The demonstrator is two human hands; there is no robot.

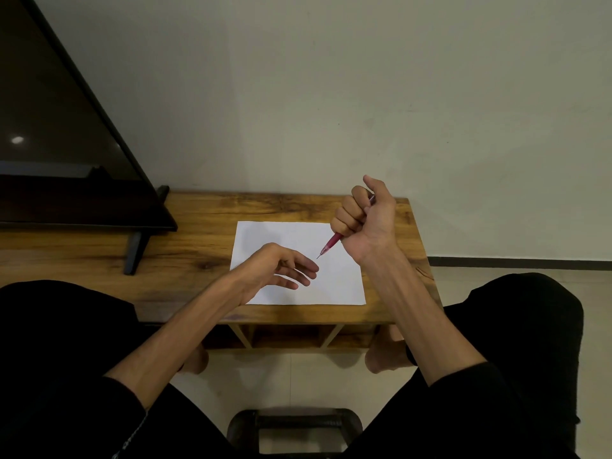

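Note:
A blank white sheet of paper [334, 279] lies flat on the low wooden table [198, 256]. My right hand [367, 217] is raised over the sheet's far right corner and grips a red pen [331, 244] in a fist. The pen's tip points down and left, just above the paper. My left hand [281, 268] hovers over the sheet's left half with its fingers relaxed and spread toward the pen tip, holding nothing.
A dark flat screen [56, 134] on black feet stands on the table's left part. A pale wall rises right behind the table. My knees in black trousers flank the table's front, and a dark stool [294, 425] sits below me.

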